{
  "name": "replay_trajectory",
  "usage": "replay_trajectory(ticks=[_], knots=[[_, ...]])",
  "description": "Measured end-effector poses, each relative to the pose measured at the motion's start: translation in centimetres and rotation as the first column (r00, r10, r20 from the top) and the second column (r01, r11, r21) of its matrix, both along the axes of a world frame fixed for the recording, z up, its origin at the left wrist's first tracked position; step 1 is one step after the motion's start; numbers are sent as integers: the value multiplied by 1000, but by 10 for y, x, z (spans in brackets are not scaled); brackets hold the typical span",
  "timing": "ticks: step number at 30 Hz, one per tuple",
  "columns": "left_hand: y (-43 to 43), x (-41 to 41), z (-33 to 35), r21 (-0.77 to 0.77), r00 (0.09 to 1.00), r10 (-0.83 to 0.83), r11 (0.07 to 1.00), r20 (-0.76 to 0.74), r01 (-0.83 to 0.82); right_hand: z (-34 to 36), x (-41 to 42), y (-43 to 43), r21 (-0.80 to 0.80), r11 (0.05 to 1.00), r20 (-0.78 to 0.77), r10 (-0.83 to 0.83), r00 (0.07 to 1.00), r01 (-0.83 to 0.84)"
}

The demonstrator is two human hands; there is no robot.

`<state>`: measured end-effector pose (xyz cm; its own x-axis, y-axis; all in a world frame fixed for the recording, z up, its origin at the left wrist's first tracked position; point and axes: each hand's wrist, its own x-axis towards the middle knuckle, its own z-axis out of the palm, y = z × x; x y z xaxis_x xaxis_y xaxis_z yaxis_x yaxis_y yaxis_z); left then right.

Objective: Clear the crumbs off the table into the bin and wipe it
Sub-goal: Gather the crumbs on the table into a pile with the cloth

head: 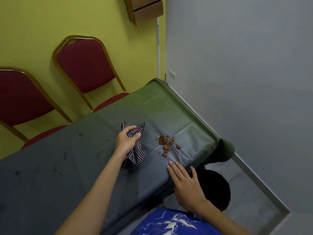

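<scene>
A small heap of brown crumbs (166,143) lies on the dark green tablecloth of the table (67,167), near its right corner. My left hand (126,140) grips a bunched striped cloth (135,150) just left of the crumbs, resting on the table. My right hand (184,180) lies flat with straight fingers at the table's near edge, a little below the crumbs. Below that edge stands a black bin (218,189) on the floor, partly hidden by my right hand and the table.
Two red padded chairs (84,65) with gold frames stand against the yellow wall behind the table. A grey wall runs along the right side. A wooden box (145,11) hangs high on the wall. Dark smudges mark the tablecloth at left.
</scene>
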<state>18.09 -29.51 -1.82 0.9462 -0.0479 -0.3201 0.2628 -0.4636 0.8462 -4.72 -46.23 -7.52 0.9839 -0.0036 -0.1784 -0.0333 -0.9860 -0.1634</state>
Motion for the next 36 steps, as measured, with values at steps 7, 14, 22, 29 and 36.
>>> replay_trajectory(ticks=[7,14,22,29,36], knots=[[-39,1,-13,252,976,-215,947,31,200,0,0,9,-7,998,-46,-60,997,60],[-41,-24,-13,266,859,-508,839,65,475,-6,1,18,8,992,-31,-127,991,127],[-9,28,1,326,896,-411,881,170,342,-9,1,32,9,980,1,-198,980,198],[6,39,-23,667,840,-505,697,197,262,-14,-1,39,12,972,19,-235,972,235],[5,37,-32,735,819,-543,630,186,251,-15,1,45,21,963,21,-271,962,270]])
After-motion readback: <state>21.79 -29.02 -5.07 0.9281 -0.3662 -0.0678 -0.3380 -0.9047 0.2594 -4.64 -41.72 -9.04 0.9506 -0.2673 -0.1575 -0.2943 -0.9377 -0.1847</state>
